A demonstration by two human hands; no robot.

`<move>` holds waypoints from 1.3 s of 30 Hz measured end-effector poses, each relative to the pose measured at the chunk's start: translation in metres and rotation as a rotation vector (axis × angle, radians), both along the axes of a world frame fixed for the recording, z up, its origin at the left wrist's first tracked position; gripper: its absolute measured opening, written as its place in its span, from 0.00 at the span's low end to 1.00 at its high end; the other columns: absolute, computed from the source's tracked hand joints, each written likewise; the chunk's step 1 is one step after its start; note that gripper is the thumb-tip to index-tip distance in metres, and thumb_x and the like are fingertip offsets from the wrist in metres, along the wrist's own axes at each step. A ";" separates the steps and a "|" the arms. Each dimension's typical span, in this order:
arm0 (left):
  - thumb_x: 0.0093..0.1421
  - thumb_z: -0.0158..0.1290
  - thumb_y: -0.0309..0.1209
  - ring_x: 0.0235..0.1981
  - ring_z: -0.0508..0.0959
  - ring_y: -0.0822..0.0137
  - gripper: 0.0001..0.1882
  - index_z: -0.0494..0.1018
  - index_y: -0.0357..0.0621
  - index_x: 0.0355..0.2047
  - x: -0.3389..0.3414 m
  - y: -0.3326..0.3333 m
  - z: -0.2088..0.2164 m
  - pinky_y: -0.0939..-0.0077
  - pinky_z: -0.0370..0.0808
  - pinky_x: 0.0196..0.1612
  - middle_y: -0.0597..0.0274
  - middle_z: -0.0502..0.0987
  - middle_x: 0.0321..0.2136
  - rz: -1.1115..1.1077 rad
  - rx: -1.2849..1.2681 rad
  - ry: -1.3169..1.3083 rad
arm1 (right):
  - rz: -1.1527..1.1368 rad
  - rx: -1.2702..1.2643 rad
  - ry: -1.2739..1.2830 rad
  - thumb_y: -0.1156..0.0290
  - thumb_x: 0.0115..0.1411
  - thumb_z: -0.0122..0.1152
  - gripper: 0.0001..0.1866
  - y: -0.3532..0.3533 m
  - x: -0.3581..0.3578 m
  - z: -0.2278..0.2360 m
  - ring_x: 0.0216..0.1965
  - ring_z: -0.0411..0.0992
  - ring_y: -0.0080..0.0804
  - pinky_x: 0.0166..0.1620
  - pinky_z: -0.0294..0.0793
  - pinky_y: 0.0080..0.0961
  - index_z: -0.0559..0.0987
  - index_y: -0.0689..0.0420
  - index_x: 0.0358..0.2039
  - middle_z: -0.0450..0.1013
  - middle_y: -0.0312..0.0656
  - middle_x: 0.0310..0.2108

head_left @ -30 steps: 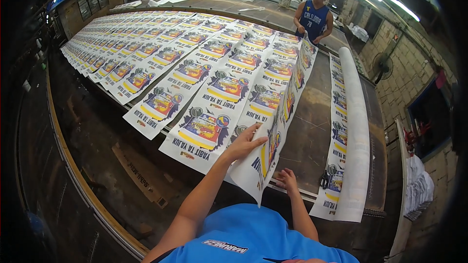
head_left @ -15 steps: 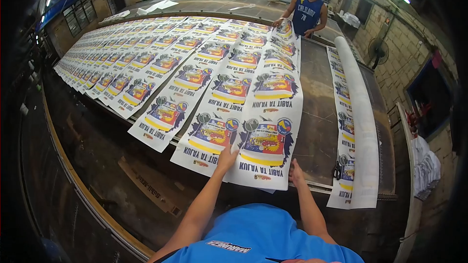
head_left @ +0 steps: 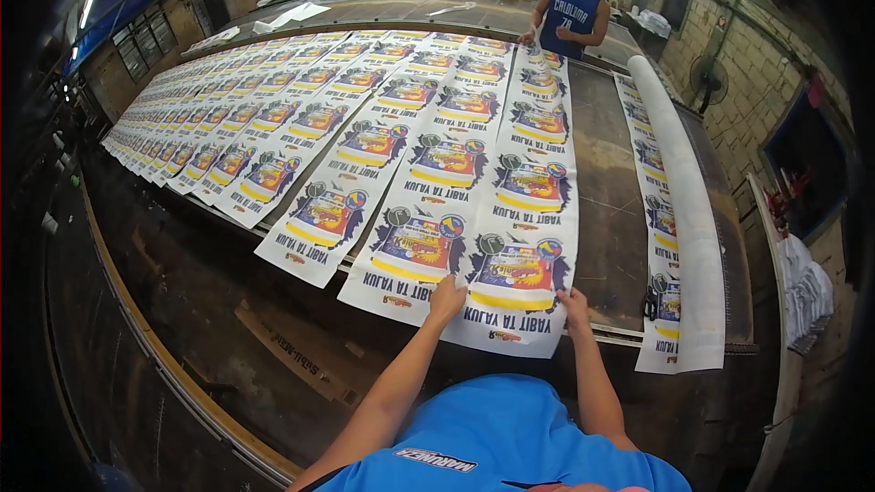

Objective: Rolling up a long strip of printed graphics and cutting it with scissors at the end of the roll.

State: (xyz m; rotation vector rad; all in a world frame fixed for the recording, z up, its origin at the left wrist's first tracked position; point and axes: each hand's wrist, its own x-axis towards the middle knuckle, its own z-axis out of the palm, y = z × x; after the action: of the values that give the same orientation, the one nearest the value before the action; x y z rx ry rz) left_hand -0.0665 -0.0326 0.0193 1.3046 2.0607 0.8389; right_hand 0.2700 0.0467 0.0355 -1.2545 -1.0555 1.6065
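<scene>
A long white strip (head_left: 533,223) with repeated colourful prints runs away from me over the long table, its near end hanging past the edge. Its left edge is pinched by my left hand (head_left: 446,301), beside the neighbouring printed strip (head_left: 387,287). On the opposite edge, my right hand (head_left: 575,310) is closed with thumb and fingers on the same strip. At the far end a person in a blue sleeveless shirt (head_left: 572,18) has one hand (head_left: 528,38) at the strip's end.
More printed strips (head_left: 260,178) lie side by side to the left. On the right, a white roll (head_left: 684,219) lies lengthwise on the dark table (head_left: 609,191), its printed edge showing, with black scissors (head_left: 650,303) on it. A fan (head_left: 708,80) stands by the block wall.
My right hand has gone from beside the strip's edge to gripping it. The strip's ripples have mostly flattened. The other person's free hand has risen to the chest.
</scene>
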 end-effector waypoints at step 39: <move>0.71 0.51 0.34 0.32 0.79 0.81 0.11 0.70 0.41 0.47 -0.149 0.018 0.224 0.85 0.76 0.34 0.65 0.80 0.34 -0.019 0.190 -0.716 | 0.217 -0.506 0.718 0.59 0.67 0.52 0.27 0.039 -0.203 0.033 0.57 0.72 0.43 0.62 0.69 0.42 0.68 0.63 0.61 0.73 0.48 0.58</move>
State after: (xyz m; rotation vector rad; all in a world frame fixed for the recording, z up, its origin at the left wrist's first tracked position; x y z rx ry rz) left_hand -0.2159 -0.0141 0.2433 0.9170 1.4239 1.2901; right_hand 0.0672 0.0857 0.0688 -0.7423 -0.3436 2.3385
